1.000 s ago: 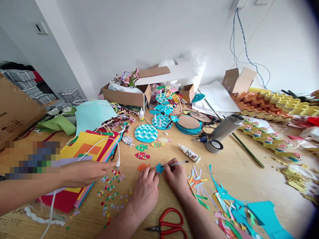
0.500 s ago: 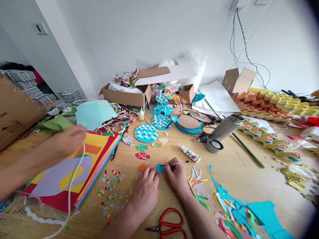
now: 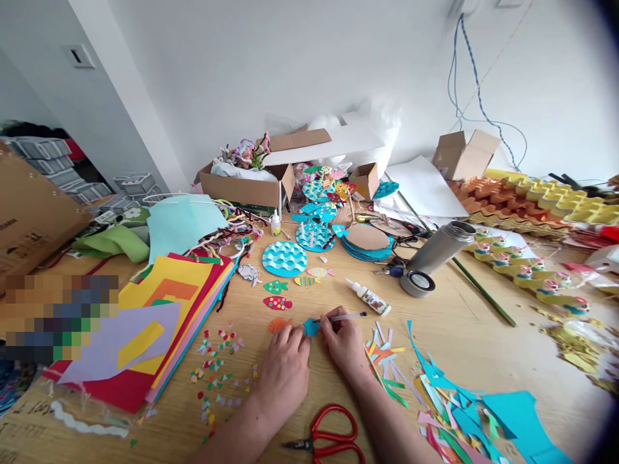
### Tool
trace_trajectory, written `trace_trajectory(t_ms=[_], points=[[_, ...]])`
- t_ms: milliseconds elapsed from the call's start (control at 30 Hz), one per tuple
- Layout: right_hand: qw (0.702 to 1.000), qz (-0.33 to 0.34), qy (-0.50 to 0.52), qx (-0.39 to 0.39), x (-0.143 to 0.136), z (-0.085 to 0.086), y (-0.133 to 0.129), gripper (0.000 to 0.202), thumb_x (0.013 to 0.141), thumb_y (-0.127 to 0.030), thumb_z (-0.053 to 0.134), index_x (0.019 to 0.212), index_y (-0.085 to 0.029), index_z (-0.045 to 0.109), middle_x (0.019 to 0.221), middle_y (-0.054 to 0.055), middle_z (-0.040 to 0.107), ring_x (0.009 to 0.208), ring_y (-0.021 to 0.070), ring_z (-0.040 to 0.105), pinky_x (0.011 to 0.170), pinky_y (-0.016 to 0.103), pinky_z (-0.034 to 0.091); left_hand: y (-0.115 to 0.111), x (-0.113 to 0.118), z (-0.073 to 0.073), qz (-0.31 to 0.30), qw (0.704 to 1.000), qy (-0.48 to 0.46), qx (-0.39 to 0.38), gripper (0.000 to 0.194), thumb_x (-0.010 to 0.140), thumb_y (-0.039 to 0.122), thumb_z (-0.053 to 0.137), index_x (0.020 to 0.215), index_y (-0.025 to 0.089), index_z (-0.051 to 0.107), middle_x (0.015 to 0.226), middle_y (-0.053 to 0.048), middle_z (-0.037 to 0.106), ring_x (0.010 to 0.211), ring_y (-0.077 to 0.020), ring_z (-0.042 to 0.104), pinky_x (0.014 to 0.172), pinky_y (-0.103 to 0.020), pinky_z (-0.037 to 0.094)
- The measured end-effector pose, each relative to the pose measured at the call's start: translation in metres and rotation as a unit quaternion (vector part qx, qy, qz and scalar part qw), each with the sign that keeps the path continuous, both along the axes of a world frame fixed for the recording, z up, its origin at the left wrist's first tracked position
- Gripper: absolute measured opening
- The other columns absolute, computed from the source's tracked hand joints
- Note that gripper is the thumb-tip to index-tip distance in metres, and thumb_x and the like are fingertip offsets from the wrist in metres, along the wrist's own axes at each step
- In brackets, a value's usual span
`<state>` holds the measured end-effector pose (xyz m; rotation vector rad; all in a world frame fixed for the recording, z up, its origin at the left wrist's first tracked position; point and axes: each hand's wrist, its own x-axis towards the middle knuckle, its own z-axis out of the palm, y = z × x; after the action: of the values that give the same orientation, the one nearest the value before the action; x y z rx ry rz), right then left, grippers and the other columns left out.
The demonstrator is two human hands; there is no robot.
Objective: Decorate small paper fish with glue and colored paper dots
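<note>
One pen [image 3: 352,316], pinched in the right hand [image 3: 342,338], points onto a blue paper cutout [image 3: 310,328]; the left hand [image 3: 284,364] rests alongside, its grip impossible to tell.

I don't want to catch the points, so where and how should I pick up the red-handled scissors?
Best by the red handle loops, probably from the right, with the right hand once it puts down the pen: the scissors lie flat, dark blades pointing left, loops to the right.
</note>
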<state>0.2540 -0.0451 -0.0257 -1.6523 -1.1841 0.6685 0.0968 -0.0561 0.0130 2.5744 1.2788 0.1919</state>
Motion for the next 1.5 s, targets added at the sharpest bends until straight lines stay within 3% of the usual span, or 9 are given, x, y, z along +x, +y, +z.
trace_trajectory(t_ms=[1500], points=[[1.000, -0.005, -0.018, 0.003, -0.0012, 0.0079, 0.0000, 0.029, 0.082, -0.047, 0.053, 0.066, -0.023, 0.048, 0.050, -0.001, 0.055, 0.045, 0.0150, 0.050, 0.047, 0.025, 0.038, -0.0007, 0.0003, 0.0003, 0.003, 1.000, 0.001, 0.003, 0.040, 0.086, 0.010, 0.047, 0.125, 0.012, 0.058, 0.132, -0.011, 0.055, 0.125, -0.0283, 0.043, 0.110, -0.043, 0.035]])
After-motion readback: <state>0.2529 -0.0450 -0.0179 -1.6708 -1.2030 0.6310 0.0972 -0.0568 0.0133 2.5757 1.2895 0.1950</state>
